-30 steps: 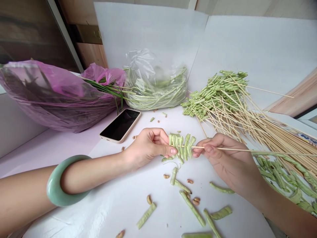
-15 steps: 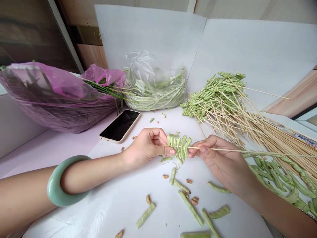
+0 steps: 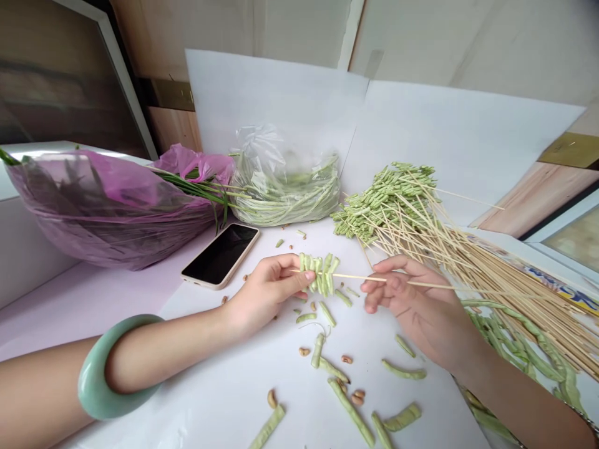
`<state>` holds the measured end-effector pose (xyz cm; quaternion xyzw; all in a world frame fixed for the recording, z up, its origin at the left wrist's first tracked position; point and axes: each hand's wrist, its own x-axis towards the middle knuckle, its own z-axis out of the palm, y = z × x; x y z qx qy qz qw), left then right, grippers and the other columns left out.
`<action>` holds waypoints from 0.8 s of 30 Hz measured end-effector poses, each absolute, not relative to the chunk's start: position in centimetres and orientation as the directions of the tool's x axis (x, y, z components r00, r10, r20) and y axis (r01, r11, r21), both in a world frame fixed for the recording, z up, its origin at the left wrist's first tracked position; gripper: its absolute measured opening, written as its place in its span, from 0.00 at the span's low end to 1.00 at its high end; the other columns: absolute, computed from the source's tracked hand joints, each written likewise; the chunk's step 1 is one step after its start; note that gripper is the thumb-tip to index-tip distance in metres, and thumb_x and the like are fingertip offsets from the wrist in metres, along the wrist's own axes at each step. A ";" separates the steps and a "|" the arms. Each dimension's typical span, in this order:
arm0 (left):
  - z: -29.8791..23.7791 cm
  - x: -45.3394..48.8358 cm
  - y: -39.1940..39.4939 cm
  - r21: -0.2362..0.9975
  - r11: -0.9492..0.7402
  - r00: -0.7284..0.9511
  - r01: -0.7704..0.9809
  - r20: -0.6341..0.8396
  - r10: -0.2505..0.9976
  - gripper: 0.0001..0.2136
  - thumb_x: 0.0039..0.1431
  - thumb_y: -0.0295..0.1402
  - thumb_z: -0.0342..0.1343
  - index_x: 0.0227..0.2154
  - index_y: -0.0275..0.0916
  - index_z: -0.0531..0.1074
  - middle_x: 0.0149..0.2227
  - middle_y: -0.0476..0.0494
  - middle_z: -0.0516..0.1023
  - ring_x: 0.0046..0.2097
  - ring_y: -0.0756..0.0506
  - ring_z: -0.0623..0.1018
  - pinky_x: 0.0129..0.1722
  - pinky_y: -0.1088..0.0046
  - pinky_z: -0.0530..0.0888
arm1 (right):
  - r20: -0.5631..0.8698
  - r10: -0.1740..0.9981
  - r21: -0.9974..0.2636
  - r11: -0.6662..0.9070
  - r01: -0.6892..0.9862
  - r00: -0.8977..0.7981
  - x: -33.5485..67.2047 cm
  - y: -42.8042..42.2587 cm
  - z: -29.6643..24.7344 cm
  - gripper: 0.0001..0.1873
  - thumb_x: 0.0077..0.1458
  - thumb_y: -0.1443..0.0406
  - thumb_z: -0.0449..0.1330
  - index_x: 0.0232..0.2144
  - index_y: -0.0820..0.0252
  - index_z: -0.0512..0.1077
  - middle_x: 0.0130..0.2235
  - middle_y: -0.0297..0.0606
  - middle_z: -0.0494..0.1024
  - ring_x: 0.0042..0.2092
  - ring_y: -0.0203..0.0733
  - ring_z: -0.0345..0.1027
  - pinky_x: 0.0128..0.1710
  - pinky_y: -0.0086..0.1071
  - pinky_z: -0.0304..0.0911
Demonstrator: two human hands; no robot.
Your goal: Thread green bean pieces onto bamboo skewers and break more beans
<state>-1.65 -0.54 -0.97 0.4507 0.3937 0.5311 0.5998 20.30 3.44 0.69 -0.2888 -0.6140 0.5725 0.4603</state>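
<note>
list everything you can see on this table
purple plastic bag: 1, purple, far left, long green leaves poking out
clear plastic bag: 1, see-through, holding pale green long beans, at the back
smartphone: 1, black screen, pale case, left of the hands
skewered beans: many, pale green, back right
bamboo skewers: many, tan, fanning right
loose long beans: many, green, far right
bean pieces: several, pale green, in front of the hands
brown seeds: several, brown, among the bean pieces
white sheet: 1, white, under the hands
threaded skewer: 1, pale green on tan, between the hands
jade-green bangle: 1, pale green, left forearm
left hand: 1, pinching the threaded skewer's beans
right hand: 1, holding its shaft
</note>
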 end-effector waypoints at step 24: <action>-0.7 -1.9 -0.1 0.900 -0.027 -0.052 -0.436 0.004 0.999 0.15 0.45 0.38 0.70 0.25 0.33 0.72 0.25 0.50 0.73 0.27 0.53 0.72 0.31 0.79 0.73 | 0.528 0.736 -0.529 0.676 0.513 -0.425 29.6 8.9 6.4 0.08 0.48 0.56 0.67 0.25 0.51 0.83 0.27 0.41 0.82 0.28 0.50 0.76 0.28 0.40 0.71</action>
